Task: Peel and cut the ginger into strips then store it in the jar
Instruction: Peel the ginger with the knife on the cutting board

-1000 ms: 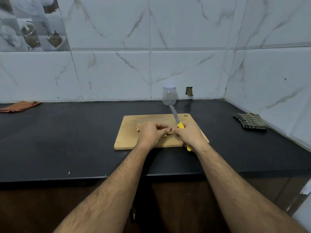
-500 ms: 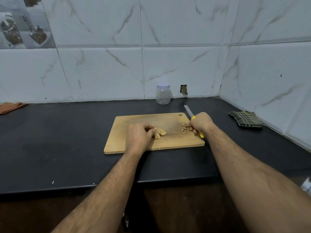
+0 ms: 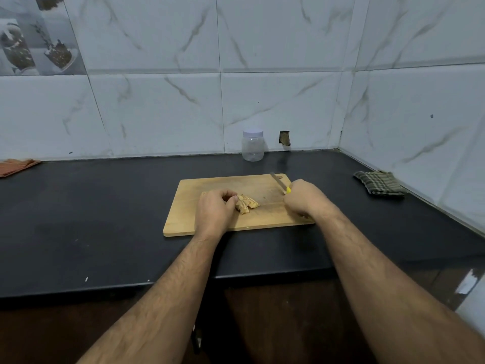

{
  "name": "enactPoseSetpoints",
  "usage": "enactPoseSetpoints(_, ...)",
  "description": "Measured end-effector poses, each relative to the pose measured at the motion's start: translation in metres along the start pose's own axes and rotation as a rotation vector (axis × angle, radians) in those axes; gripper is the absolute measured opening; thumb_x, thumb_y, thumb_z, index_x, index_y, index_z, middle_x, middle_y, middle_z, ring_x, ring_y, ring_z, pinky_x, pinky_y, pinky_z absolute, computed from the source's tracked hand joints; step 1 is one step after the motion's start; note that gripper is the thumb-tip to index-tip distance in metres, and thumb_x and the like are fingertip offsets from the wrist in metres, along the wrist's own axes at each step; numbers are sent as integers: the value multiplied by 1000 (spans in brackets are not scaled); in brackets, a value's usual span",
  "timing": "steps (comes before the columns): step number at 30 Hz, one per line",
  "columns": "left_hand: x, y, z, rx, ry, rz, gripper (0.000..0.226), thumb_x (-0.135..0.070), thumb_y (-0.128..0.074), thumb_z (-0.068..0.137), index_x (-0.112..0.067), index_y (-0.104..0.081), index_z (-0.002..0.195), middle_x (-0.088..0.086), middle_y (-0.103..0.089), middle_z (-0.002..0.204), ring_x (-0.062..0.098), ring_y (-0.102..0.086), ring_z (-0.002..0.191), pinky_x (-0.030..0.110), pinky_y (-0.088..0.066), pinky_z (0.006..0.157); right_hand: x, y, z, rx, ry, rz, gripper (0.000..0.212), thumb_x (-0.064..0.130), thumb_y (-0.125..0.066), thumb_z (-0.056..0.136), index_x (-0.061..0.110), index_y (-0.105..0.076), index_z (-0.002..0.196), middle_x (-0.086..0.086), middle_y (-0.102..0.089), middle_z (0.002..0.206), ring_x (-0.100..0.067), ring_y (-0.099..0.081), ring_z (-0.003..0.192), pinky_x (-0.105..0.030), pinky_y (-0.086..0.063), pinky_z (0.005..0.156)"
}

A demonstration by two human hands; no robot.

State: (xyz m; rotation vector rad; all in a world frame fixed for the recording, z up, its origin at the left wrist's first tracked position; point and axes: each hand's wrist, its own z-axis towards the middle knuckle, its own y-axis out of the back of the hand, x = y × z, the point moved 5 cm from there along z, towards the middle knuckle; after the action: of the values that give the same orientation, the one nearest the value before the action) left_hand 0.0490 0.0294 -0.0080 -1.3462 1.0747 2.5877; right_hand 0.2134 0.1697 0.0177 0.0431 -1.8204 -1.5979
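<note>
Both hands had separated: the right hand (image 3: 301,197), gripping the knife (image 3: 278,182), carried cut pieces aside, while the left hand (image 3: 215,206) pinched the remaining ginger (image 3: 246,203) on the cutting board (image 3: 207,185); the lidded jar (image 3: 252,145) waited behind.

A checked cloth (image 3: 379,183) lies right on the black counter (image 3: 105,219), orange cloth (image 3: 17,166) far left

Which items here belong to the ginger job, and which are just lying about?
In use: ginger, knife, cutting board, lidded jar, left hand, right hand.
Lying about: green checked cloth, orange cloth.
</note>
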Motion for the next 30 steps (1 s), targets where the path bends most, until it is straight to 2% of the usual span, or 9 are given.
enactPoseSetpoints(4,-3,5,-3,-38,0,-43,18,-23,-64,95,-17,-76,107,-6,-74,102,6,-63,94,21,-48,86,10,-6,-22,-35,39,-82,6,9,-47,92,14,-51,91,-4,-56,90,-26,-56,85,-33,-46,73)
enactPoseSetpoints(9,4,25,-7,-168,67,-71,27,-17,-57,98,-14,-67,123,-1,-70,115,16,-63,110,25,-46,95,34,-12,-42,-71,111,27,11,8,-49,90,12,-52,80,1,-50,75,-24,-55,82,-30,-39,61)
enactPoseSetpoints(12,18,42,-5,-235,129,-35,31,-21,-62,96,-16,-65,127,-2,-69,116,18,-62,111,26,-44,92,49,-24,-47,-92,164,71,14,7,-50,89,10,-63,95,0,-58,84,-23,-56,87,-29,-40,63)
enactPoseSetpoints(16,36,53,6,-186,186,99,34,-20,-59,97,-21,-63,130,-1,-65,128,21,-60,116,34,-45,96,61,-36,-48,-97,190,93,23,9,-49,91,11,-62,110,-5,-64,94,-25,-60,90,-32,-46,72)
enactPoseSetpoints(19,36,51,15,-79,133,148,39,-29,-62,95,-20,-61,133,-1,-63,133,21,-57,123,35,-46,97,61,-40,-44,-90,192,144,25,9,-48,91,13,-59,113,-5,-63,85,-26,-60,81,-34,-50,69)
enactPoseSetpoints(22,34,44,23,13,56,201,49,-47,-68,89,-24,-62,132,-1,-61,134,20,-57,123,36,-48,94,56,-37,-40,-136,183,169,33,6,-47,91,15,-58,122,-1,-60,95,-25,-61,85,-32,-48,69)
enactPoseSetpoints(26,20,38,25,-6,-70,423,32,-36,-61,94,-25,-69,123,3,-62,126,25,-54,118,38,-50,90,44,-35,-31,-163,145,165,35,8,-48,92,14,-59,124,-7,-65,116,-20,-53,91,-29,-43,75)
enactPoseSetpoints(28,4,30,23,-35,-159,426,28,-30,-57,96,-24,-71,119,2,-65,119,23,-59,111,35,-50,86,41,-33,-26,-179,136,156,29,11,-51,95,13,-60,122,-6,-65,115,-18,-49,90,-28,-41,76)
enactPoseSetpoints(30,-7,15,23,39,-175,399,28,-24,-56,97,-22,-70,122,1,-68,119,22,-62,111,34,-50,90,41,-30,-22,-192,131,133,23,16,-53,96,12,-62,116,-4,-65,110,-17,-49,88,-27,-39,74)
